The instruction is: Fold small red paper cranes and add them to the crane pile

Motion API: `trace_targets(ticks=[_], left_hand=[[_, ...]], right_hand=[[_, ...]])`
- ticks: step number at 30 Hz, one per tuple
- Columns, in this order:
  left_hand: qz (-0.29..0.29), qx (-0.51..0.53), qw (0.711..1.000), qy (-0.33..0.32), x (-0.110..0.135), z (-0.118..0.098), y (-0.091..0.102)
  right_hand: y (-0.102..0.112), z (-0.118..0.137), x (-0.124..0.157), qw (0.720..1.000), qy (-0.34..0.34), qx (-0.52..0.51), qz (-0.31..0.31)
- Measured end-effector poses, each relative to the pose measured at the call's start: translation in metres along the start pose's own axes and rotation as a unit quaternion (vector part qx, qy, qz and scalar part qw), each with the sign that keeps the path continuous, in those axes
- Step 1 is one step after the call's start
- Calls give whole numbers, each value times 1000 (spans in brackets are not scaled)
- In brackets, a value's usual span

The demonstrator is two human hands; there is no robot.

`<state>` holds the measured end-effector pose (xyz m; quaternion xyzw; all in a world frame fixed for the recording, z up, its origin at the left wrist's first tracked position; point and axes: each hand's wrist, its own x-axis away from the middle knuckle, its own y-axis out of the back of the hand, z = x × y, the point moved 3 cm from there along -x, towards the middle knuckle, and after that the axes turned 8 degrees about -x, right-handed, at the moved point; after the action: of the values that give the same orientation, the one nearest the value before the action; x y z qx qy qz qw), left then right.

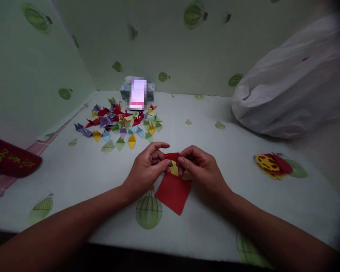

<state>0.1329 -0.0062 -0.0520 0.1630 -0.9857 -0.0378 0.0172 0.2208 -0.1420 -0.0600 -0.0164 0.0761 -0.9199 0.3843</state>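
Note:
A small folded piece of red paper (172,155) is pinched between my two hands, above the middle of the table. My left hand (151,162) grips its left end with thumb and fingers, the index finger stretched out above. At the right end, my right hand (200,164) closes thumb and fingertips on the same paper. Just below the hands lies a flat red paper square (174,192) on the table. Yellow paper (174,168) shows between the hands, partly hidden by the fingers.
Many folded paper pieces (120,124) in several colours lie at the back left, before a lit, blurred screen (138,92). A white plastic bag (289,83) stands at the back right. Yellow and red cutouts (269,165) lie at right; a dark red object (14,158) sits at left.

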Motion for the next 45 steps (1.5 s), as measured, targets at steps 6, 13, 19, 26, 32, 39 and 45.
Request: trace_targets(ticks=[6,13,19,26,32,39,45], left_hand=[[-16,56,998,24,-1,2,1],[-23,25,999,18,-2,3,3],[-4,-8,1000,2,-1,0,3],[2,-2,1000,-4,-2,-1,2],[-1,-17,1000,-7,-1,-1,3],[17,-16,1000,-18,-1,-2,4],[21,-12,1000,-16,-1,-4,3]], right_hand=[[-3,-3,1,1000,-12,-23,0],[-6,-3,3,1000,-6,7,22],[-5,-5,3,999,-28,-12,40],[-5,-11,1,993,-55,-87,55],[-5,-5,2,997,-31,-18,66],[-5,-2,3,996,-13,17,88],[-6,0,3,995,-10,38,94]])
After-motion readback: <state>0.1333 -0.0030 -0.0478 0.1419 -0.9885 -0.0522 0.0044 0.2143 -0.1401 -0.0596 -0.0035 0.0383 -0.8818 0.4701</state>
